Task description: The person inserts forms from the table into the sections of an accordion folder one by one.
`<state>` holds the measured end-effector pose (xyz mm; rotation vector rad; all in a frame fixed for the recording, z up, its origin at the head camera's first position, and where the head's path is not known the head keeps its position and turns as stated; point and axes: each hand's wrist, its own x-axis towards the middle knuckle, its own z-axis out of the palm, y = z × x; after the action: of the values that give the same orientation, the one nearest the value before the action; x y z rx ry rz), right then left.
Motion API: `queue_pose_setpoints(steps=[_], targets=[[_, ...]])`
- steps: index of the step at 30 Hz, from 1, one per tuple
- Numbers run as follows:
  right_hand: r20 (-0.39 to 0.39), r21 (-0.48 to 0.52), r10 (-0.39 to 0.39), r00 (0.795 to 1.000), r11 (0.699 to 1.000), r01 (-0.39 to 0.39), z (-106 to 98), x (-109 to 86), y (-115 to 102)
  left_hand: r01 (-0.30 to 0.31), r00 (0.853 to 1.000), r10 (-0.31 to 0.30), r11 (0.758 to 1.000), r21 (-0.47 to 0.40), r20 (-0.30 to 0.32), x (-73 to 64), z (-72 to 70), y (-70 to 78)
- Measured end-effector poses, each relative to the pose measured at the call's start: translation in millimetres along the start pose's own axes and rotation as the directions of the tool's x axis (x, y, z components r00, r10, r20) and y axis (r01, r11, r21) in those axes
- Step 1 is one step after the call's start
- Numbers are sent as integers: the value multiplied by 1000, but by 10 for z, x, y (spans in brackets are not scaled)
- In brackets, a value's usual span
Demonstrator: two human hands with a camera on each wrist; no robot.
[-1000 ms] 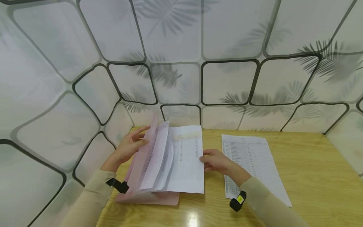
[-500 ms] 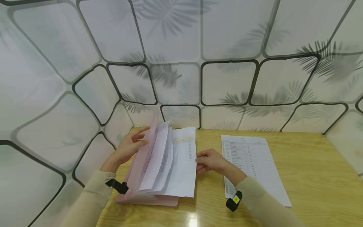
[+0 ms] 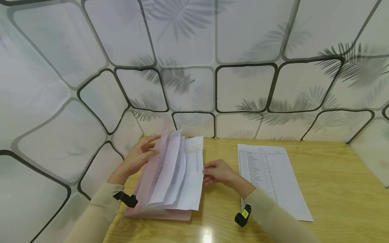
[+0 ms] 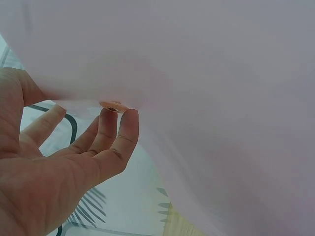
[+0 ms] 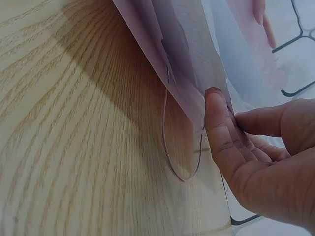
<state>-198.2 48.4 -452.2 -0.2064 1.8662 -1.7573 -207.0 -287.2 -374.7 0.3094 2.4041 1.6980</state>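
A pink document folder [image 3: 179, 215] stands propped half open at the left, with several printed sheets [image 3: 165, 175] fanned inside. My left hand [image 3: 139, 157] holds its raised flap [image 4: 221, 98] up; in the left wrist view the fingers are at the flap's edge by a small round button [image 4: 114, 106], the thumb partly hidden behind the pink sheet. My right hand [image 3: 220, 172] pinches the right edge of a white printed paper [image 3: 189, 182] between thumb and fingers. That paper's left part is hidden behind the other sheets in the folder.
Another printed list [image 3: 273, 179] lies on the wooden table [image 3: 340, 189] at the right, partly under my right forearm. A thin cord loop [image 5: 166, 147] hangs from the folder in the right wrist view. A patterned wall [image 3: 188, 94] rises behind and left.
My right hand has moved left, sliding the white paper farther into the folder, so less of it shows. My left hand and the flap have stayed in place.
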Motion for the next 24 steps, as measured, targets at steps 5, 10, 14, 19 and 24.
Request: queue_pose_setpoints(steps=[5,10,14,19,24], targets=[[-2,7,-8,1000,1000,8,85,31,-21,-13,1000,13,1000,-17,5,5,1,-2],[-18,24,-8,1000,1000,8,167,87,-20,-22,1000,22,999,-32,7,3,5,6],[-20,42,-11,1000,999,12,239,118,-37,-28,1000,28,999,-36,11,0,11,14],[-18,56,-17,1000,998,18,314,143,-53,-21,1000,22,999,-32,11,-7,10,16],[-26,60,-12,1000,998,13,372,169,-64,-18,1000,18,999,-31,9,-10,8,18]])
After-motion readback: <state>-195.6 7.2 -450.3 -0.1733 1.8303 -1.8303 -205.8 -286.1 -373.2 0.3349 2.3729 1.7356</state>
